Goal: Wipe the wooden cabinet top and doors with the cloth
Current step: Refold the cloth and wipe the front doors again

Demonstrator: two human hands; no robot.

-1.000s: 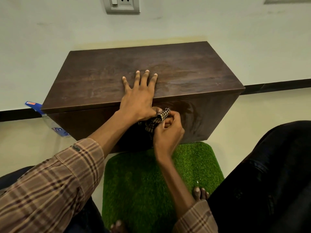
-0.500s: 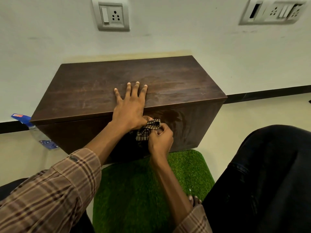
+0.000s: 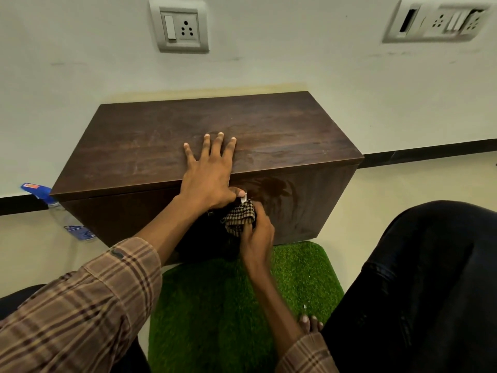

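A low dark wooden cabinet (image 3: 282,125) stands against the white wall. My left hand (image 3: 208,173) lies flat on its top near the front edge, fingers spread, thumb hooked over the edge. Just below it, my right hand (image 3: 255,236) grips a bunched brown-and-cream checked cloth (image 3: 239,218) and presses it against the front door (image 3: 304,203) near the middle. A damp smear shows on the door to the right of the cloth. The lower middle of the door is hidden by my arms.
A green artificial-grass mat (image 3: 295,270) lies on the floor in front of the cabinet. A clear spray bottle (image 3: 64,219) with a blue top stands at the cabinet's left end. Wall sockets (image 3: 181,29) sit above. My dark-trousered knee (image 3: 430,278) fills the right.
The camera has tilted up, showing more wall and sockets. My right hand with the cloth has slipped slightly down the door, below my left thumb. My left hand stays planted on the top.
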